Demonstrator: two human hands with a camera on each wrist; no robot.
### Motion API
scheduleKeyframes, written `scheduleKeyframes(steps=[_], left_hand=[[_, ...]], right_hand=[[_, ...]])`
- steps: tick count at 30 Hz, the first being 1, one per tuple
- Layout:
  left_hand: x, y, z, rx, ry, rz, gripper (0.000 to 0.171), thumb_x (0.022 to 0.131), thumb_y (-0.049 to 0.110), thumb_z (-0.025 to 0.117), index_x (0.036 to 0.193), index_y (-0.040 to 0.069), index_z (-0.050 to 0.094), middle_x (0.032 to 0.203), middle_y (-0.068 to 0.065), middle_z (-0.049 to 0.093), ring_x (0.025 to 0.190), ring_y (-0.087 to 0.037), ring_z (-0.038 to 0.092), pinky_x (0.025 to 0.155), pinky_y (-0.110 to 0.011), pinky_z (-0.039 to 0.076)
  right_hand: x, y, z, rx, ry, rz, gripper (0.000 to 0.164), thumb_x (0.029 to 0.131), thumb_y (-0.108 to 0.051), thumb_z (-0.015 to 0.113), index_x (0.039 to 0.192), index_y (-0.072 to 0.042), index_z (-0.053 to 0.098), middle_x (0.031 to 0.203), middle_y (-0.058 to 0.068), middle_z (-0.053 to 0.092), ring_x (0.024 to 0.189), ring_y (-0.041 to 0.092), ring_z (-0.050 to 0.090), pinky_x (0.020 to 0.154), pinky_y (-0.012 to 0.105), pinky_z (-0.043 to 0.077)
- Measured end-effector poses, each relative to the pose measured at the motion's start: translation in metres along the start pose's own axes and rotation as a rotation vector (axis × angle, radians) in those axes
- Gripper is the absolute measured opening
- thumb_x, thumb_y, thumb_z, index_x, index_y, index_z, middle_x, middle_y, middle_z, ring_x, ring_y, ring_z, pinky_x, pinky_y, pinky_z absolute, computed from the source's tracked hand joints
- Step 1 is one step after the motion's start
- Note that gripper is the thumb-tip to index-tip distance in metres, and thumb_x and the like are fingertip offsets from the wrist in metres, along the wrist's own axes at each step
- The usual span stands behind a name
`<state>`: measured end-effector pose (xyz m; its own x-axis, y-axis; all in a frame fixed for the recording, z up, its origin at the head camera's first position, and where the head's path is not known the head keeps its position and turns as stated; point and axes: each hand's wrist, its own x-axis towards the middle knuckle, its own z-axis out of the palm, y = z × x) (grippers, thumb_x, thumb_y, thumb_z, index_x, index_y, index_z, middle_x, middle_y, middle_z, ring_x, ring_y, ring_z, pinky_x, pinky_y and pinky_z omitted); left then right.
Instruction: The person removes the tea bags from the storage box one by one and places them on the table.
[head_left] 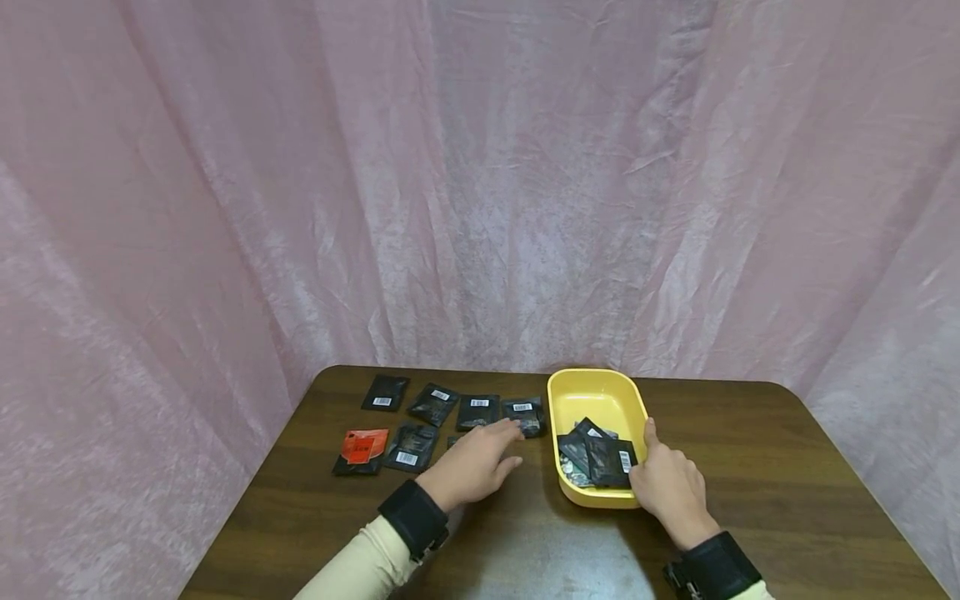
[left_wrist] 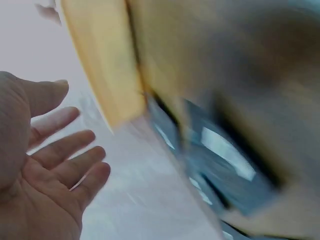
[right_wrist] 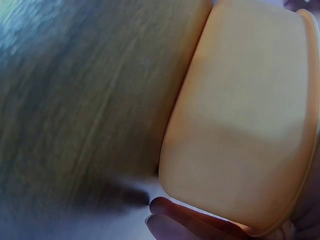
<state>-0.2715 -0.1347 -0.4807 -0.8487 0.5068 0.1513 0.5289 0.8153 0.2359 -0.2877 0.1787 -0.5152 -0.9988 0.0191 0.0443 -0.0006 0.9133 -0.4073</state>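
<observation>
**Head view: right hand (head_left: 671, 487) grips a yellow, round-cornered plastic tub (head_left: 597, 390)**

The tub stands at the back edge of a brown wood-grain counter (head_left: 787, 467), right of its middle. Bare counter runs from the right hand to the right edge, and another open stretch lies in front, between the two forearms. Behind the back edge hangs a pale pink velvety curtain (head_left: 525, 183).

The right hand is clamped on the tub's right wall, thumb at the rim. The left hand (head_left: 472, 468) has its fingers apart and holds nothing; whether it touches a packet cannot be told.

Seven packets lie on the counter. Six are flat black square packets (head_left: 477, 412): four in the back row, the last just beside the tub, and two in front, one mostly hidden by the left hand. The seventh, an orange-and-black packet (head_left: 361, 451), sits leftmost in front. At least two black packets (head_left: 611, 461) lie in the tub on small silvery pieces (head_left: 576, 477).
</observation>
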Motion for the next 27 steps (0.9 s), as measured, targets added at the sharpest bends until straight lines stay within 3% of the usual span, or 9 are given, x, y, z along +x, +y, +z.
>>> scheduleKeyframes(steps=[5,12,20,27], left_hand=[[0.034,0.028,-0.001,0.038,-0.038,0.182,0.043,0.107,0.023,0.066,0.148,0.013,0.061,0.153,-0.005,0.064,0.135,-0.019,0.067,0.114,-0.034,0.055],[0.074,0.049,0.020,0.066,-0.127,0.286,0.050,0.105,0.023,0.069,0.153,0.018,0.057,0.155,0.001,0.063,0.139,-0.012,0.064,0.114,-0.026,0.052],[0.099,0.064,0.038,0.090,-0.273,0.298,0.054,0.100,0.024,0.077,0.151,0.021,0.061,0.158,0.005,0.060,0.151,-0.009,0.052,0.122,-0.025,0.045],[0.107,0.067,0.044,0.115,-0.332,0.224,0.063,0.093,0.032,0.085,0.151,0.029,0.061,0.163,0.008,0.054,0.153,-0.008,0.049,0.125,-0.033,0.044]], right_hand=[[-0.001,0.000,-0.001,0.000,0.008,0.000,0.081,0.092,-0.012,0.055,0.166,0.004,0.025,0.076,0.019,0.065,0.061,0.028,0.051,0.052,0.038,0.037],[0.000,0.000,-0.001,-0.006,-0.009,-0.003,0.083,0.092,-0.013,0.056,0.167,0.003,0.023,0.069,0.014,0.061,0.058,0.027,0.051,0.051,0.039,0.037],[0.000,-0.001,-0.002,-0.010,-0.018,-0.010,0.082,0.093,-0.013,0.055,0.166,0.006,0.023,0.064,0.009,0.053,0.055,0.026,0.047,0.049,0.037,0.035],[0.000,0.000,-0.002,-0.009,-0.025,-0.006,0.082,0.092,-0.014,0.056,0.166,0.005,0.025,0.066,0.010,0.055,0.055,0.027,0.049,0.049,0.037,0.036]])
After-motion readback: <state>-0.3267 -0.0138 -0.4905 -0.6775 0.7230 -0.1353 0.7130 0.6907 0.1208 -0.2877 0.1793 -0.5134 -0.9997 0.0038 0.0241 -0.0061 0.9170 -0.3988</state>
